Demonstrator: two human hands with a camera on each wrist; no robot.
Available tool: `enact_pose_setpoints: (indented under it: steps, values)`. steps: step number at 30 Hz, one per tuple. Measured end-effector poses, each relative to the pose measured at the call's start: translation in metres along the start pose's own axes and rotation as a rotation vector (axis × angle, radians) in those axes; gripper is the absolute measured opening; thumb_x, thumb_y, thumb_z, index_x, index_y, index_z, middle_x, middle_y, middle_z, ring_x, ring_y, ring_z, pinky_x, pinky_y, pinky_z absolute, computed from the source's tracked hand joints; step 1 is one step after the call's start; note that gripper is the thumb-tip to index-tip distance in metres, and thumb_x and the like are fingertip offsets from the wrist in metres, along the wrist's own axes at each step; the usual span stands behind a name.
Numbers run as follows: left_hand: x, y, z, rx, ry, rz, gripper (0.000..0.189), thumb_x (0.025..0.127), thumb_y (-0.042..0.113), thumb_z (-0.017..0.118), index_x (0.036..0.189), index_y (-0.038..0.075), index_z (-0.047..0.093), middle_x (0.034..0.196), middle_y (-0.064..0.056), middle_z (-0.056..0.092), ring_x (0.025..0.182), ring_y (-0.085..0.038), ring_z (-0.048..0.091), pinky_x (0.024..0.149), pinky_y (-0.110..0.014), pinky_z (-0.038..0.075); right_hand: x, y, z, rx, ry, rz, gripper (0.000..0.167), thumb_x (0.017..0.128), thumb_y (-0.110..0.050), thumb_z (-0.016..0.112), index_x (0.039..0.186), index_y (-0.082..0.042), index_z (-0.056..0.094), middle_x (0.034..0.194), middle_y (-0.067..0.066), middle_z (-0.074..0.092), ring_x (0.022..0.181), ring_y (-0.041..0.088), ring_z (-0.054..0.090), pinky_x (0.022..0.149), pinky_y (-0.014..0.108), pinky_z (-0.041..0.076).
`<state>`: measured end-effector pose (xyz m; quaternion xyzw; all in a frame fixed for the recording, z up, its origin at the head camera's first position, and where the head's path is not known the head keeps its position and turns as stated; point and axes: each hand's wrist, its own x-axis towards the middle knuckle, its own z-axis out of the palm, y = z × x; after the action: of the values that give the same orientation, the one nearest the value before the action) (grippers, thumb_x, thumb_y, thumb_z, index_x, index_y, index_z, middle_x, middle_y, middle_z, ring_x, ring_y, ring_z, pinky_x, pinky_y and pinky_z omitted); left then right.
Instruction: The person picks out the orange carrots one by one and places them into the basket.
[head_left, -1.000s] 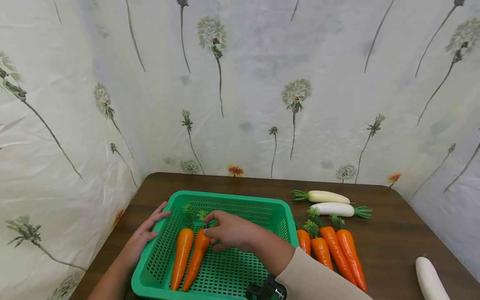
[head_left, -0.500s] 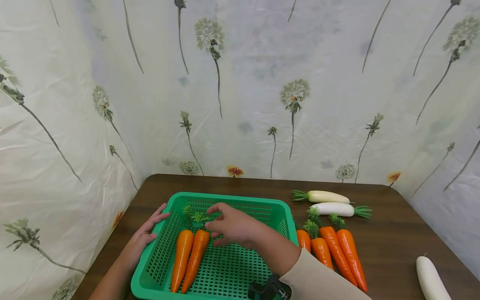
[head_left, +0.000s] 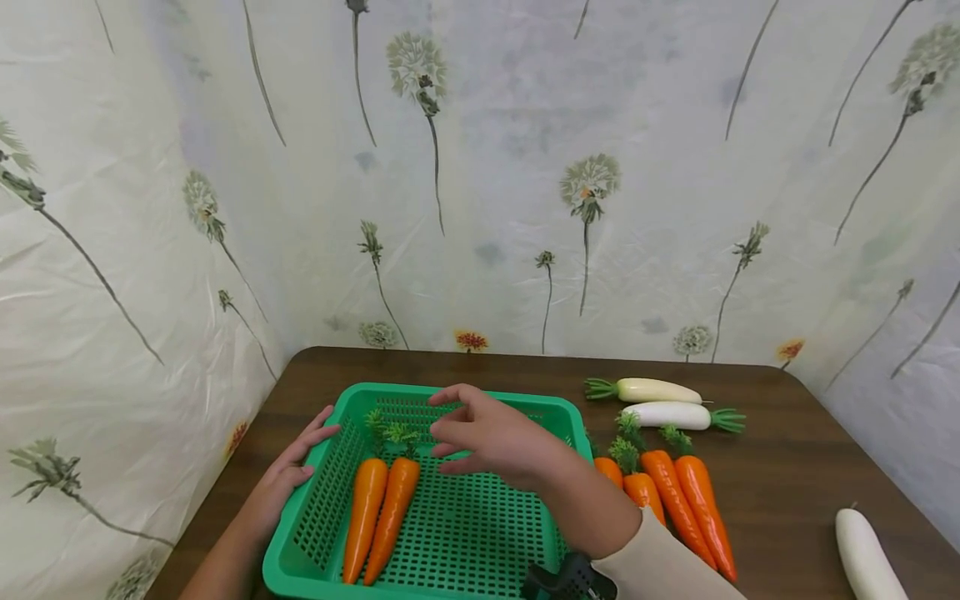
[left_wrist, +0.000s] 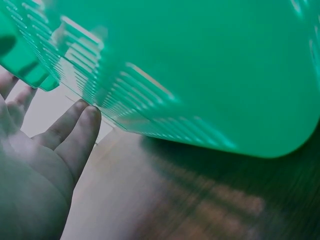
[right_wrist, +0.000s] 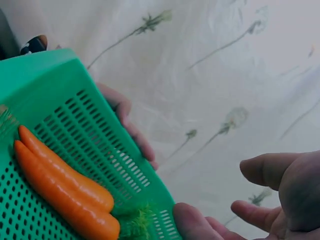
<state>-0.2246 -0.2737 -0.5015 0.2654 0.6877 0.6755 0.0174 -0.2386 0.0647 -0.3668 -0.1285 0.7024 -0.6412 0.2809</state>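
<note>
Two orange carrots with green tops, the left carrot [head_left: 365,521] and the right carrot [head_left: 393,518], lie side by side in a green plastic basket [head_left: 567,410]. My left hand [head_left: 288,467] rests against the basket's left side; in the left wrist view its fingertips [left_wrist: 92,112] touch the slotted wall. Above the basket's far middle part, to the right of the carrot tops, hovers my right hand [head_left: 487,437], fingers spread and holding nothing. The right wrist view shows the same carrots [right_wrist: 65,187] and the spread fingers of my right hand [right_wrist: 295,200].
Right of the basket several more carrots [head_left: 678,500] lie on the dark wooden table [head_left: 780,467]. Behind them are a cream radish [head_left: 656,391] and a white radish [head_left: 667,415] with green tops. Another white radish [head_left: 868,554] lies at the right edge. Flower-printed sheeting [head_left: 495,167] hangs behind.
My right hand has let go of the right carrot, which now lies closer alongside the left one. The hand has risen and moved to the right. My left hand stays at the basket's side.
</note>
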Motion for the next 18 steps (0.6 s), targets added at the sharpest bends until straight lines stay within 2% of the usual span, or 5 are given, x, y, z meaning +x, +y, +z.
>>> enact_pose_setpoints:
  steps: [7, 14, 18]
  values:
    - [-0.002, 0.002, -0.002, 0.007, 0.013, -0.002, 0.052, 0.105, -0.001, 0.030, 0.155, -0.011, 0.034, 0.176, 0.009, 0.013, 0.149, 0.012, 0.023, 0.108, -0.016, 0.041, -0.013, 0.001, -0.012, -0.001, -0.008, -0.025, 0.053, 0.105, -0.021, 0.064, 0.151, -0.009, 0.043, 0.140, 0.022, 0.054, 0.113, 0.031, 0.067, 0.097, 0.049, 0.058]
    - [0.001, -0.001, -0.001, -0.020, 0.000, -0.004, 0.052, 0.105, 0.000, 0.030, 0.156, -0.011, 0.032, 0.177, 0.007, 0.012, 0.149, 0.012, 0.023, 0.109, -0.017, 0.041, -0.028, 0.011, -0.025, -0.024, 0.031, -0.017, 0.053, 0.105, -0.025, 0.064, 0.151, -0.008, 0.043, 0.134, 0.021, 0.056, 0.110, 0.031, 0.067, 0.095, 0.047, 0.059]
    - [0.001, -0.002, 0.000, -0.018, 0.015, -0.007, 0.052, 0.104, -0.001, 0.031, 0.156, -0.011, 0.033, 0.177, 0.006, 0.012, 0.149, 0.012, 0.025, 0.109, -0.017, 0.041, -0.034, 0.016, -0.030, -0.034, 0.034, -0.016, 0.054, 0.105, -0.026, 0.064, 0.150, -0.007, 0.043, 0.132, 0.020, 0.057, 0.109, 0.030, 0.066, 0.094, 0.047, 0.059]
